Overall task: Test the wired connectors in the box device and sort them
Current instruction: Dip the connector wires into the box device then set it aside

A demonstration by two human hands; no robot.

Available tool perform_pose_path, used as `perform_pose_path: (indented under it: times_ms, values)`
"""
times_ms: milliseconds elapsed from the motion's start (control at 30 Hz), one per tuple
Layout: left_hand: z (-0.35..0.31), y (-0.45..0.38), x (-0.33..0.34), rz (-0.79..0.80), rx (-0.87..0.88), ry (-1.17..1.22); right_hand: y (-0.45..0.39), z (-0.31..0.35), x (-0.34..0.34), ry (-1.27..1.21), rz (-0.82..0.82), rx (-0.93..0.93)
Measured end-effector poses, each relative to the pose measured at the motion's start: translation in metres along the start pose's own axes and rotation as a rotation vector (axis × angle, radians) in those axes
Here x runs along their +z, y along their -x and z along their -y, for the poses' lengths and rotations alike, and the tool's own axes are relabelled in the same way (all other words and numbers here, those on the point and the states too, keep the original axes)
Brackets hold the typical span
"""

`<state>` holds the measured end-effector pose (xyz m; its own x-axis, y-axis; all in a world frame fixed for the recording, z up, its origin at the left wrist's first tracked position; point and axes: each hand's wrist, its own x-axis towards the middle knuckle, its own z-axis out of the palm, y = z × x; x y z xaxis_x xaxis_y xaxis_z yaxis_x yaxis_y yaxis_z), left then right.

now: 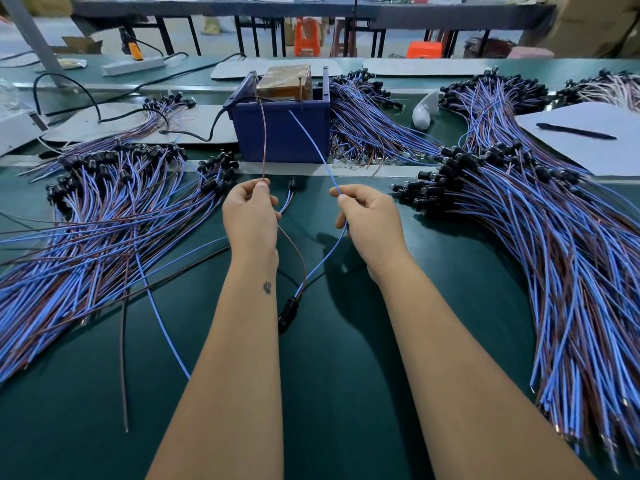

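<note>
A blue box device (282, 129) stands at the middle of the green table, with a brown block (285, 81) in it. My left hand (250, 214) pinches a brown wire (264, 140) whose end reaches up to the box's top edge. My right hand (369, 216) pinches a blue wire (317, 147) that also points at the box. Both wires run down between my forearms to one black connector (287, 315) that lies on the table. A second connector (292, 185) lies just beyond my left hand.
A big pile of blue and brown wired connectors (104, 216) covers the left of the table, and another pile (554, 244) the right. More bundles (367, 123) lie behind the box. A pen (576, 130) rests on white paper at the right. A black cable (194, 133) runs into the box.
</note>
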<state>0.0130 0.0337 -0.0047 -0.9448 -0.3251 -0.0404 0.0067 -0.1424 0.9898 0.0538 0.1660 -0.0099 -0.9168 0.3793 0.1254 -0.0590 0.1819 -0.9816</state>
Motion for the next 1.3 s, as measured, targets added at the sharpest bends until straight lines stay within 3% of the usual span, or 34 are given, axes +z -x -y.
perform_pose_path:
  times_ms: [900, 1300]
  values:
    - [0.0003, -0.0009, -0.0018, -0.002, -0.010, -0.009, -0.0007, 0.0008, -0.0005, -0.042, -0.040, 0.040]
    - [0.0004, -0.0032, -0.0030, -0.071, -0.043, 0.112, -0.0013, -0.0001, -0.0012, -0.036, -0.049, 0.030]
